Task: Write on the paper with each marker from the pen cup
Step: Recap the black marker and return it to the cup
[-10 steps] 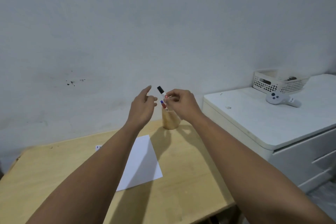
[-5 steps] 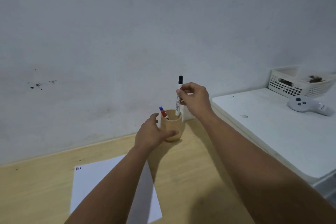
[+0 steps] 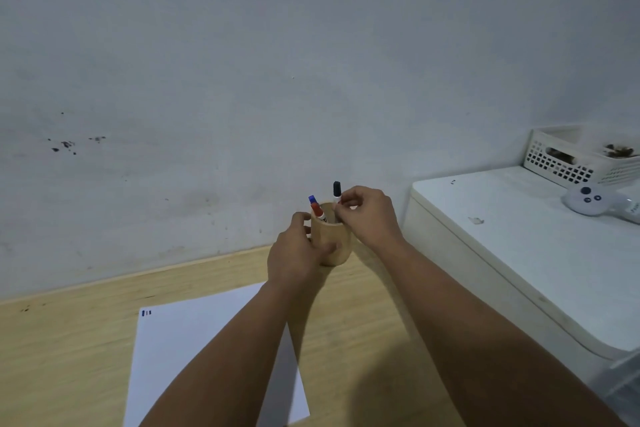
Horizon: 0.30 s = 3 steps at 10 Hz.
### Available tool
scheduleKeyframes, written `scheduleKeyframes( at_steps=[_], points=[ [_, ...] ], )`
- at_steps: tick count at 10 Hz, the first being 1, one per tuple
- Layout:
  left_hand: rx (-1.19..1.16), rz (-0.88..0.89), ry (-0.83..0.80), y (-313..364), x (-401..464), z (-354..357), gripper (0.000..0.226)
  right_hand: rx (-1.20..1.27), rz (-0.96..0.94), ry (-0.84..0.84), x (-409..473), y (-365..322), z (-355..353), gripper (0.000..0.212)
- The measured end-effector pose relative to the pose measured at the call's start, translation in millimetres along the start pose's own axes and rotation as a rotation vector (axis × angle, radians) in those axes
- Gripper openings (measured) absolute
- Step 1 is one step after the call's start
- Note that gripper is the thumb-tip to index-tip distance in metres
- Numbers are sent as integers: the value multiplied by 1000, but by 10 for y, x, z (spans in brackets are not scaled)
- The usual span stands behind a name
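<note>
The wooden table (image 3: 360,322) runs to the wall just beyond both hands, with bare room left of the left hand (image 3: 298,253). The paper (image 3: 194,350) lies nearer the person, under the left forearm. The left hand wraps the pen cup (image 3: 330,236). The right hand (image 3: 369,215), above its rim, pinches the black-capped marker (image 3: 336,191); red marker (image 3: 318,211) and blue marker (image 3: 312,199) stand just left.

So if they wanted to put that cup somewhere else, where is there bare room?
Bare wood lies left of the paper on the table, and between the paper and the white cabinet. The cabinet top is bare in front of the basket and controller. It is crowded around the pen cup, where the left hand and right hand meet.
</note>
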<state>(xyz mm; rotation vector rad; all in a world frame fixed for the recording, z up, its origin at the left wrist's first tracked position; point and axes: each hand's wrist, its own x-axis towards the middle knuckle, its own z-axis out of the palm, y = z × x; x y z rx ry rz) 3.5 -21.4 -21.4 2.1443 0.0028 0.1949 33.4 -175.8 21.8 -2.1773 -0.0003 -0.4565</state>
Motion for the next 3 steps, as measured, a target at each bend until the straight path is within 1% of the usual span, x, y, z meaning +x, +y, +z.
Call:
scheduleKeyframes(
  at_steps=[1,2,3],
  points=[
    [34,5,-15,20,-9,-29,65,-23,2,-4,-39,-39,-8,22],
    [66,15,-21,7,-14,-76,79,-22,21,-11,-58,-93,-55,30],
    [70,28,-26,47,-48,-149,83,-36,27,-14,-105,-160,-122,32]
  ],
)
